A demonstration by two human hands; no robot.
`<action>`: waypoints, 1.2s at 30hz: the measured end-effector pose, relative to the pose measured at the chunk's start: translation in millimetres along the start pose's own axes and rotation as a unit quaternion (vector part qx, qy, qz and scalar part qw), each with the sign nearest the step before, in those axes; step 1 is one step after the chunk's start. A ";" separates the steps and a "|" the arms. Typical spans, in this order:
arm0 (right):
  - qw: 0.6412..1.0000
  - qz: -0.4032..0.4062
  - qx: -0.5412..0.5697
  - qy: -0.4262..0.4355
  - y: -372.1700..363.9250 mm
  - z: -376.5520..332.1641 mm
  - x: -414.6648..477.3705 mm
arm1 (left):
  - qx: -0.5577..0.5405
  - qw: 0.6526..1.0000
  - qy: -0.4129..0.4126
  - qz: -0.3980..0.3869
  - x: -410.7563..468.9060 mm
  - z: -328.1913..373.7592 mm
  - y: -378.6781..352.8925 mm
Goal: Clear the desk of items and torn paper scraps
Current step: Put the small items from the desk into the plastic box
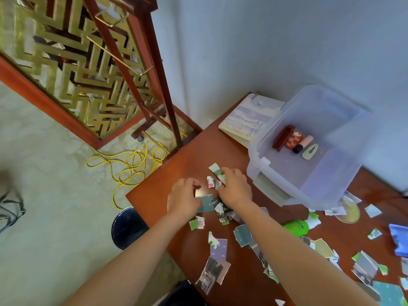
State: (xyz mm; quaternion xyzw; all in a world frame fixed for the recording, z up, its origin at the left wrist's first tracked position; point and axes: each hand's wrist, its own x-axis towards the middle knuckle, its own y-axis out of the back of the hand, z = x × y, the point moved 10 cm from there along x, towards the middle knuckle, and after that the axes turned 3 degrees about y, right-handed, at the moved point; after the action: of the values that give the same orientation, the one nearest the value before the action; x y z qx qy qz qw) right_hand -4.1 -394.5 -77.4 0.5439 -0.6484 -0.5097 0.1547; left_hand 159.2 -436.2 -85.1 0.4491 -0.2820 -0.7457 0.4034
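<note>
Blue object [400, 240] cut by right edge, green bottle [297, 227] partly behind forearm [287, 247], round disc [351, 212] half under plastic bin [309, 184].

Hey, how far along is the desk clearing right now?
Done: small items lie in the bin. In hand: right hand grips scraps, left hand touches another. Left: many scraps, green bottle, notebook on the desk.

Reddish-brown desk [189, 160] — green-and-grey paper scraps [217, 256], yellow cable [130, 164].
</note>
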 end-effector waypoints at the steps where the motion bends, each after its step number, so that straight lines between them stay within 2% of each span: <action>1: 1.000 0.003 -0.016 0.003 -0.6 -1.8 2.4 | 0.009 1.000 -0.002 -0.009 0.4 -3.1 -4.3; 10: 0.998 -0.002 -0.067 0.007 -7.6 -6.1 16.2 | 0.028 0.999 -0.026 -0.011 5.0 -11.7 -9.1; 15: 0.999 -0.022 -0.044 0.003 -10.1 -7.6 17.9 | -0.042 0.999 -0.014 -0.006 7.5 -18.1 -6.9; 18: 0.999 -0.029 0.012 -0.016 -9.5 -8.5 16.1 | -0.133 0.991 0.021 -0.008 10.8 -22.8 -4.0; 22: 0.982 -0.026 0.180 -0.049 -8.3 -11.3 6.5 | -0.304 0.951 0.062 0.003 10.2 -14.8 4.6; 26: 0.926 -0.020 0.369 -0.080 3.0 -24.6 -10.1 | -0.490 0.865 0.110 -0.025 0.8 7.8 11.3; 29: 0.882 0.008 0.466 -0.065 33.4 -38.2 -23.6 | -0.561 0.822 0.092 -0.033 -4.6 34.8 29.1; 31: 0.868 0.036 0.493 -0.050 63.1 -43.1 -32.0 | -0.592 0.802 0.073 -0.032 -6.4 55.5 44.0; 34: 0.855 0.077 0.512 -0.035 106.3 -38.7 -43.2 | -0.612 0.787 0.057 -0.045 -7.9 90.4 60.5; 36: 0.829 0.100 0.548 -0.035 128.1 -28.8 -50.4 | -0.609 0.789 0.046 -0.064 -11.0 117.0 66.6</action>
State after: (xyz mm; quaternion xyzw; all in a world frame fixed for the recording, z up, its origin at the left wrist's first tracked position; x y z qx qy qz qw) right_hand -34.3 -379.5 59.1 0.4538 -0.8769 -0.0706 -0.1416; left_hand 80.3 -454.3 23.0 0.1612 0.2791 -0.7654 0.5571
